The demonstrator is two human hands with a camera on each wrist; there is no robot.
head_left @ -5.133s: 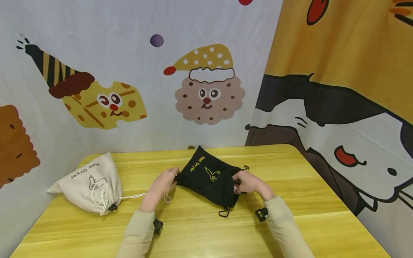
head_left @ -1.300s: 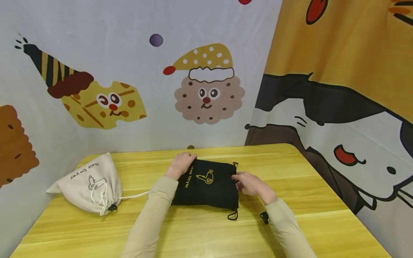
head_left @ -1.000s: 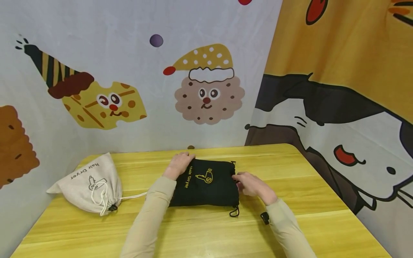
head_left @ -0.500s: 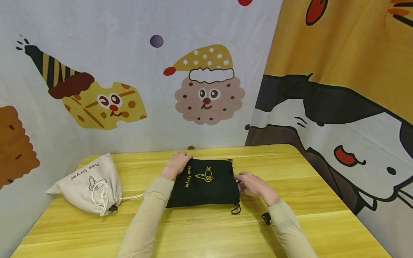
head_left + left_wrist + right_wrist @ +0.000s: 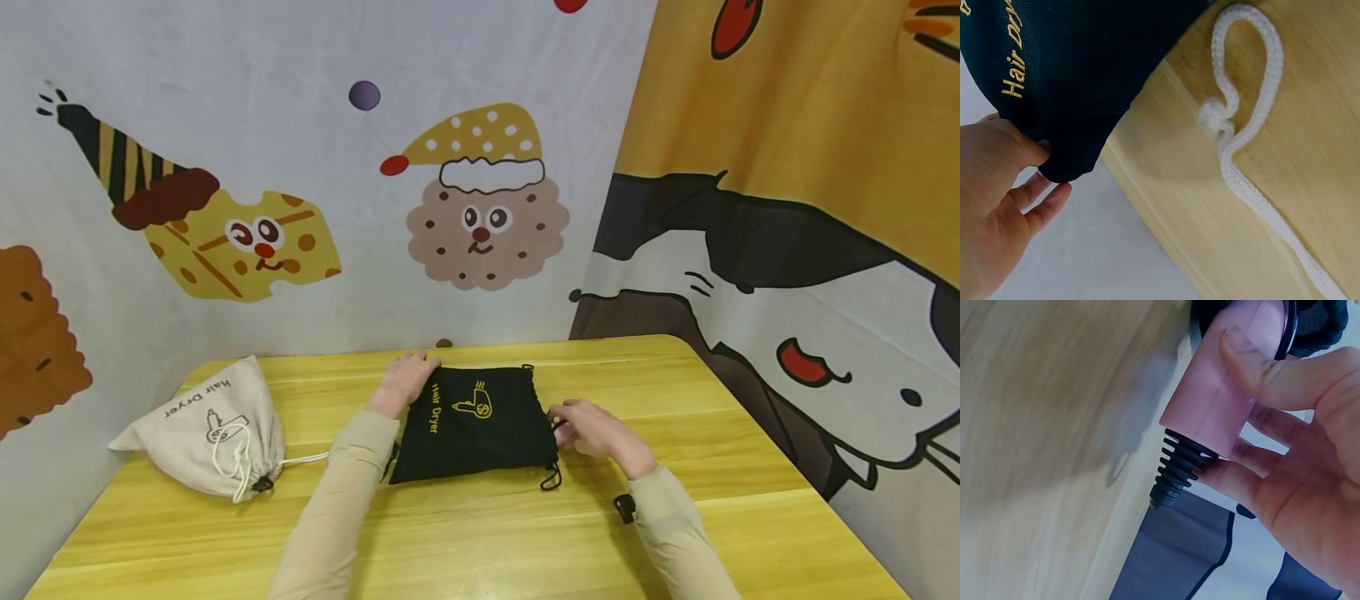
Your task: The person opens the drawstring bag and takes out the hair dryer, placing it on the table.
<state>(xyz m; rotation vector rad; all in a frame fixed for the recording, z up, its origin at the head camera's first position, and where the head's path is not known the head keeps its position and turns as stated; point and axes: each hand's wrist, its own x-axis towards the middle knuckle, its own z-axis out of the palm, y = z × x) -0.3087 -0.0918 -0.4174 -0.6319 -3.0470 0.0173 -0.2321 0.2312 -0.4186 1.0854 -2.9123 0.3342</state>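
Note:
A black drawstring bag [image 5: 476,429] printed "Hair Dryer" in yellow lies across the middle of the table. At its far left corner, my left hand [image 5: 405,383] pinches the cloth between thumb and fingers, seen close in the left wrist view. My right hand [image 5: 592,429] is at the bag's drawstring mouth on the right. There it grips the pink handle of a hair dryer [image 5: 1210,394], thumb on one side and fingers on the other. A ribbed black cord sleeve [image 5: 1175,469] sticks out of the handle's end. The dryer's other end is hidden by the black bag.
A beige drawstring bag [image 5: 217,429], also printed "Hair Dryer", stands at the table's left. Its white cord [image 5: 1260,200] trails over the yellow wooden table [image 5: 465,542] past my left forearm. A cartoon-printed curtain [image 5: 337,50] hangs behind the table.
From the near left side, my left hand has moved to the bag's far left corner. The bag has turned straighter and recently shifted left, while my right hand has edged right with the hair dryer.

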